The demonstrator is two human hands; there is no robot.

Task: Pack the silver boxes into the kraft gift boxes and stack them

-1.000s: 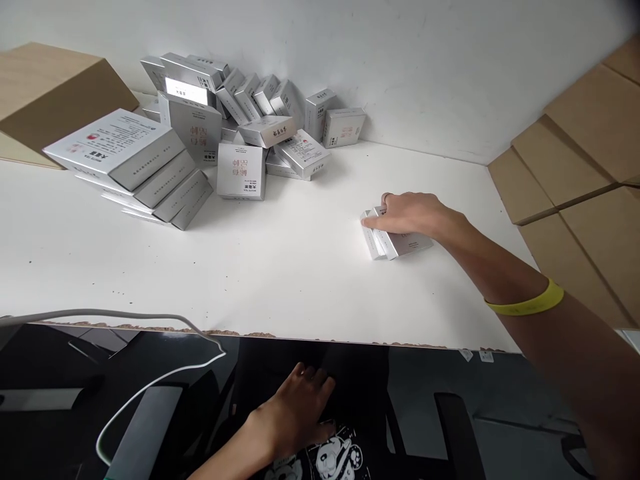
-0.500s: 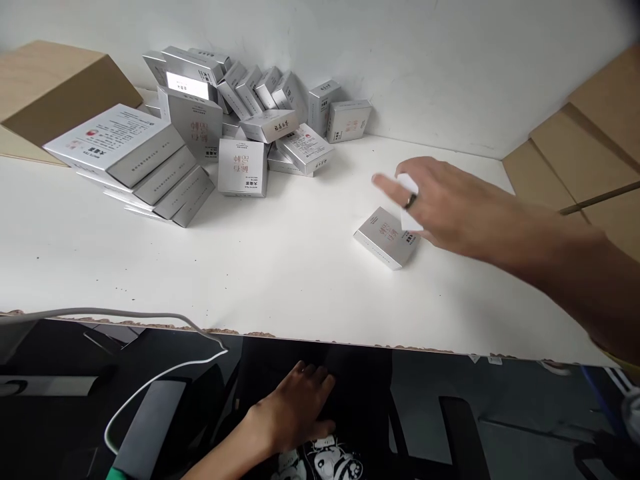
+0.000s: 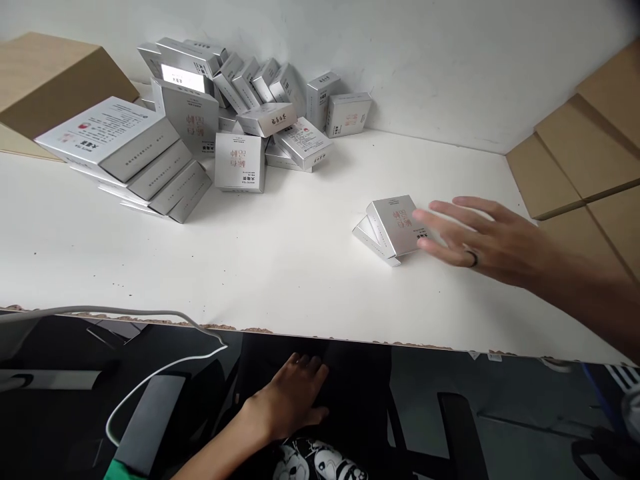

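Observation:
My right hand (image 3: pixel 485 243) is open with its fingers spread, just at the right end of a silver tea box (image 3: pixel 400 225). That box lies askew on top of another silver tea box (image 3: pixel 377 248), which is partly covered by it. My left hand (image 3: pixel 294 393) rests on my lap, palm down and fingers loosely laid out, holding nothing. A leaning row of silver tea boxes (image 3: pixel 153 163) stands at the left of the table, with a single tea box (image 3: pixel 239 163) propped beside it.
More silver boxes (image 3: pixel 270 120) lie jumbled against the wall. A brown carton (image 3: pixel 65 80) stands at the far left, and several brown cartons (image 3: pixel 585 153) line the right side. A white cable (image 3: pixel 165 312) runs over the chipped front edge of the white table (image 3: pixel 280 280).
My right hand has let go of a tea box, which now lies on the other one. The hand has drawn back to the right with its fingers opened. My left hand stays on my lap.

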